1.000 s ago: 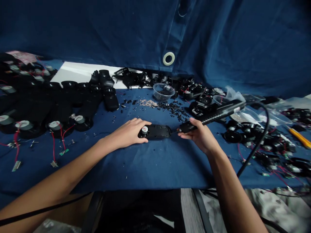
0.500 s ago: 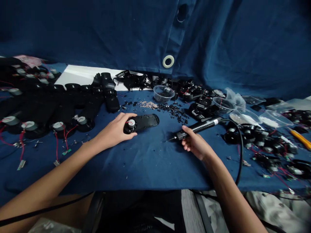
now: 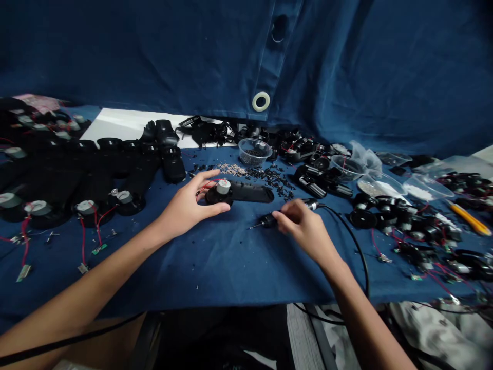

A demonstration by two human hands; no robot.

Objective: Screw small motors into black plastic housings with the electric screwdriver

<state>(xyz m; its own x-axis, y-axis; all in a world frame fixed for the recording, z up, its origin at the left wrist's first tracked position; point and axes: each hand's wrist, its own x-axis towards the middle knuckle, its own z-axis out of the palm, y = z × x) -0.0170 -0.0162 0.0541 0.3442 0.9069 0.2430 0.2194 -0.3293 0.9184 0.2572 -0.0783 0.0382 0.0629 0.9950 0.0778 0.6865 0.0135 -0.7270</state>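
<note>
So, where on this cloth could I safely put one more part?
The widest patch of blue cloth lies between the left forearm and right forearm, from the screwdriver to the near edge; only small specks there. Crowded: black housings left, wired parts right, loose black bits behind.

A blue curtain (image 3: 154,61), darker at top right, hangs along the back of the desk (image 3: 227,277), a pale ring (image 3: 254,102) near its hem. Below it, left, shows a white surface (image 3: 119,123).

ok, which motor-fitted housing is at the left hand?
The central black housing, its motor between thumb and fingers of the left hand; those in the row farther left have no hand on them.
</note>
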